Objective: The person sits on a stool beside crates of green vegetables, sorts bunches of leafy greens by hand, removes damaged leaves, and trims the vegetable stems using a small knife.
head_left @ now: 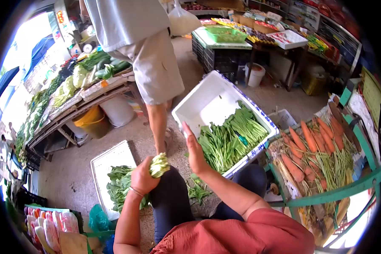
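Low over the lap, in the head view, the left hand [144, 175] is curled around a bunch of leafy greens [160, 165] — its pale stem ends poke out past the thumb side beside the left knee. Leaves spread on the other side of that fist, above a white foam lid [107, 163] on the floor [67, 178]; where the held bunch ends and any leaves lying on the lid begin, I cannot tell. The right hand [194, 150] is open and has hold of nothing, its fingers straight and raised in front of a tilted white foam box [204, 99]. More leafy greens [218, 146] fill the near part of that box, and loose leaves [197, 189] lie between the knees. To the right, carrots [311, 137] sit by a green metal frame [326, 197]. Ahead, a person in pale shorts [156, 63] stands near a vegetable-laden tabletop [89, 95] — a yellow bucket [93, 122] is underneath.
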A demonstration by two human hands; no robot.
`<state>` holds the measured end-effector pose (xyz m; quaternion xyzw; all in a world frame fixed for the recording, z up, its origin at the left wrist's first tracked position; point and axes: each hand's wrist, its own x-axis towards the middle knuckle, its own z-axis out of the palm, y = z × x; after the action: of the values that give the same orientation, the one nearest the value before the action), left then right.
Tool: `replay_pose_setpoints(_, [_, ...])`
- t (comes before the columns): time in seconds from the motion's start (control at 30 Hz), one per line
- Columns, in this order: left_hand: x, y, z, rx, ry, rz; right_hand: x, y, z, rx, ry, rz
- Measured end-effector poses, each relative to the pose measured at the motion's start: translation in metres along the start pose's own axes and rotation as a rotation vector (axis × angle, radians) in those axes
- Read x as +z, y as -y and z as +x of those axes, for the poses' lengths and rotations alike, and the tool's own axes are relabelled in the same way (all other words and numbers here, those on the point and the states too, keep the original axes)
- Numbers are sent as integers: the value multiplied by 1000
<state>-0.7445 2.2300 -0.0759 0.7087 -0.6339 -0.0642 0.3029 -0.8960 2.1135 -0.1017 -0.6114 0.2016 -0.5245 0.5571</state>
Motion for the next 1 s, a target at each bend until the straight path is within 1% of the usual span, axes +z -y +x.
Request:
replay_pose_setpoints(0.03, [-4,-1,-2,4,-5,-9,10,1,-2,-152,-32,-144])
replay_pose_setpoints(0.07, [-2,1,-4,41,-20,29,34,-8,-11,-200,71,-223])
replay_pose_setpoints(0.1, [-2,-2,-8,130,-12,7,55,-17,-23,-237,173,-299])
replay_pose_setpoints(0.17, [-17,7,-18,40,94,62,58,-2,-26,-12,373,-151])
replay_pose_setpoints(0.23, [-41,19,-33,-119,146,-177,48,2,-17,244,412,347])
replay_pose_setpoints(0.3, [-78,21,-50,-257,158,-360,4,-19,17,258,420,73])
replay_pose_setpoints(0.37, [-107,43,-69,-143,111,-317,-57,1,48,422,183,-178])
replay_pose_setpoints(0.4, [-115,38,-66,-95,109,-501,-96,-13,65,501,41,-246])
replay_pose_setpoints(0.43, [-119,30,-64,-49,102,-684,-134,-21,75,515,-113,-372])
replay_pose_setpoints(0.47, [-109,10,-54,-57,20,-861,-177,-35,82,546,-202,-522])
replay_pose_setpoints(0.5, [-97,3,-45,-64,17,-868,-211,-43,83,585,-264,-663])
replay_pose_setpoints(0.57, [-71,2,-28,-26,-28,-1081,-261,-64,73,651,-347,-749])
replay_pose_setpoints(0.6, [-50,9,-18,-37,22,-1142,-269,-72,65,658,-343,-756])
replay_pose_setpoints(0.63, [-26,17,-8,-49,71,-1200,-273,-81,57,718,-306,-876])
replay_pose_setpoints(0.67, [-4,21,1,-121,98,-1238,-279,-92,49,778,-264,-995])
replay_pose_setpoints(0.7, [18,24,8,-194,123,-1271,-288,-109,43,726,-150,-1386])
replay_pose_setpoints(0.77, [58,39,13,-243,93,-1333,-300,-127,39,753,-58,-1493])
replay_pose_setpoints(0.83, [89,61,11,-388,112,-1380,-284,-118,41,903,10,-1696])
replay_pose_setpoints(0.9, [103,75,14,-399,171,-1301,-279,-122,43,992,99,-1759])
replay_pose_setpoints(0.97, [97,72,24,-351,264,-1272,-272,-131,44,962,121,-1859])
replay_pose_setpoints(1.0, [98,73,27,-316,251,-1291,-269,-133,45,975,136,-1885])
